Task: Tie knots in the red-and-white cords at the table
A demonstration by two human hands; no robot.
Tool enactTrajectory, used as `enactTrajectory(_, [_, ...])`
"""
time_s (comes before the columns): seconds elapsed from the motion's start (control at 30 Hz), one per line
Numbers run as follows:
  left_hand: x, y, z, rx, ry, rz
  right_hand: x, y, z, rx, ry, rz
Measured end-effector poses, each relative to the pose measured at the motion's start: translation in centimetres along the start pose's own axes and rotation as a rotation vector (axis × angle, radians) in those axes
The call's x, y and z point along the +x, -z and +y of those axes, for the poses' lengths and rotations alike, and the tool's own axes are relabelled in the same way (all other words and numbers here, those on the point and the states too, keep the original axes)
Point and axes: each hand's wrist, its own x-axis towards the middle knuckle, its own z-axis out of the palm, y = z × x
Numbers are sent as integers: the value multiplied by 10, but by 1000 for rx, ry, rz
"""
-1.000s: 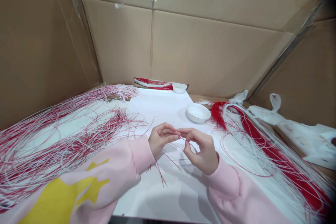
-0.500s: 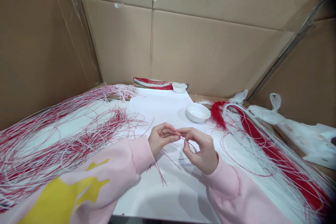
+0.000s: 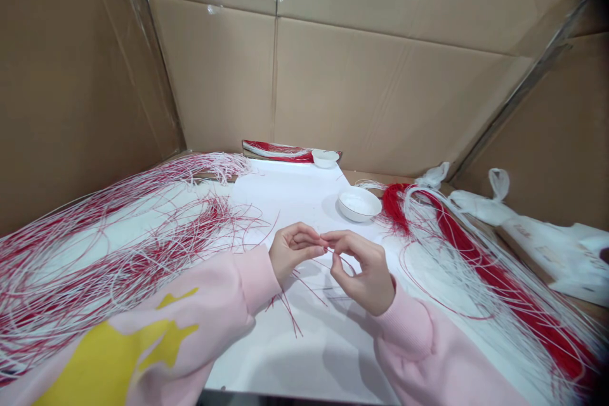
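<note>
Left hand (image 3: 291, 252): curled narrow, palm turned in - fingertips pinched at the strand, wrist low over the sheet

Right hand (image 3: 364, 273): curled narrow too, fingertips meeting the left hand's, thumb and forefinger closed on the same strand

Strand (image 3: 343, 258): thin, red and white, held between your two hands and curving down by your right hand - its exact ends are too fine to tell

Sleeves: pink, the left sleeve (image 3: 190, 323) with a yellow star (image 3: 166, 342)

Short cuts (image 3: 290, 311): thin red pieces lying on the sheet under your hands

Sheet (image 3: 285, 203): white, under your hands

Left pile (image 3: 118, 254): loose red-and-white cords, beside your left hand

Right pile (image 3: 490, 279): red-and-white cords, near your right hand

Bowls: a white bowl (image 3: 359, 204) ahead of your right hand, a smaller one (image 3: 325, 158) farther on

Bag (image 3: 537, 247): white plastic, at far right

Walls (image 3: 380, 95): cardboard, plastic-taped at the seams
</note>
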Motion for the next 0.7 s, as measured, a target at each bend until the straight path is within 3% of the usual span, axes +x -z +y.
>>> enactTrajectory(0.5, [-4, -3, 5, 112, -4, -36, 2, -2, 2, -33, 32, -27])
enactTrajectory(0.7, [-2, 0, 7, 200, -110, -57, 1, -1, 5, -9, -17, 20])
